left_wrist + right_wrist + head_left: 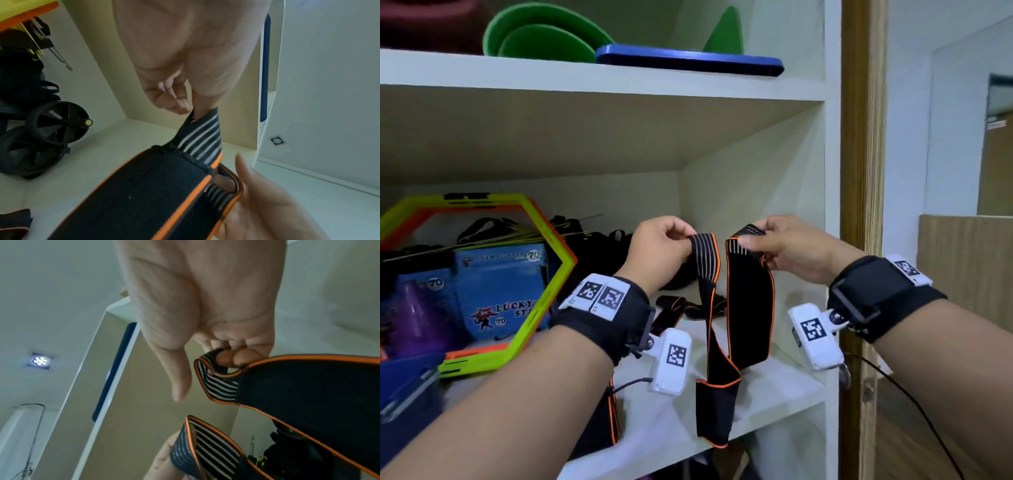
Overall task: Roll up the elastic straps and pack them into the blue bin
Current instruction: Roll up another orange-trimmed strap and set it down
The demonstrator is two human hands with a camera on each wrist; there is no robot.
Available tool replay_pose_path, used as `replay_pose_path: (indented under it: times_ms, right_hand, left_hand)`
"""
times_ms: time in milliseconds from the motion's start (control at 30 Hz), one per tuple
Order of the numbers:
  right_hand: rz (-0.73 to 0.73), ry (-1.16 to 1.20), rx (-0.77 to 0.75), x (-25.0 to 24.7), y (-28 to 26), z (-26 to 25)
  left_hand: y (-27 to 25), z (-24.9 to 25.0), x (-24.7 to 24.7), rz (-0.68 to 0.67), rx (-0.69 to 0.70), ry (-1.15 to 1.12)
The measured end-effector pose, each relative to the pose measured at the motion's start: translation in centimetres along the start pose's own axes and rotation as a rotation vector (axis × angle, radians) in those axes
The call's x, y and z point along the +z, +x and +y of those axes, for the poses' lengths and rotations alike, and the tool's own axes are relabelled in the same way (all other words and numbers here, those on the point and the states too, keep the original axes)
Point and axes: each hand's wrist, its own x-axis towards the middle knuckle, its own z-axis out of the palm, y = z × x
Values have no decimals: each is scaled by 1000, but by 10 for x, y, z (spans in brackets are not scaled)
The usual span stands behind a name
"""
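A black elastic strap (750,308) with orange edging hangs in a long loop over the white shelf (774,387). My left hand (686,240) pinches one striped end (703,253); in the left wrist view the left hand (193,107) grips that end (203,128). My right hand (751,241) holds the other striped end (743,248), and the right wrist view shows the right hand (216,363) with fingers curled through it. Another strap (681,305) lies on the shelf behind. A third one (613,414) hangs off the shelf's front edge. A blue bin edge (407,377) shows at lower left.
A lime and orange hexagon ring (544,284) leans over blue boxes (500,291) at the left. Black wheeled gear (59,121) sits at the shelf's back. The cabinet's side wall (832,205) and a wooden frame (859,171) stand close on the right. A blue board (688,61) lies on the shelf above.
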Motion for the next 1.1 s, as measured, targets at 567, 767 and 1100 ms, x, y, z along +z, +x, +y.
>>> replay_pose_path:
  times_ms: [567, 767, 1100]
  right_hand:
    - [360, -432, -248, 40, -18, -4]
    - [363, -399, -267, 52, -17, 1]
    - [475, -438, -230, 53, -11, 4]
  left_hand:
    - [-10, 6, 1, -190, -187, -353]
    - [-25, 11, 9, -199, -172, -251]
    - [-86, -6, 26, -35, 147, 264]
